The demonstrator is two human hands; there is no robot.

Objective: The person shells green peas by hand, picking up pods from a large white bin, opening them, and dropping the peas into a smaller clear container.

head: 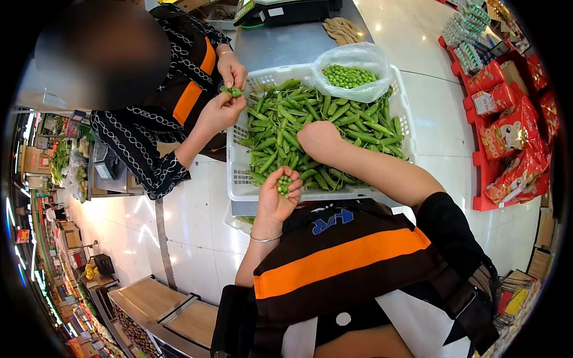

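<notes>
My left hand (pixel 278 197) is palm up at the near rim of a white plastic basket (pixel 313 195), its fingers curled around several shelled green peas (pixel 284 184). My right hand (pixel 320 141) reaches into the heap of green pea pods (pixel 291 107) filling the basket. It is seen from the back, so its fingertips and anything between them are hidden. A clear plastic bag (pixel 380 67) sits open at the basket's far right corner, with shelled peas (pixel 349 76) inside.
Across the basket's left side, another person's hands (pixel 230 96) hold a green pod. Behind the basket, a metal table (pixel 282 47) bears a brown cloth (pixel 342 31) and a black weighing scale (pixel 291 11). Red shelving (pixel 481 174) with red packages stands to the right.
</notes>
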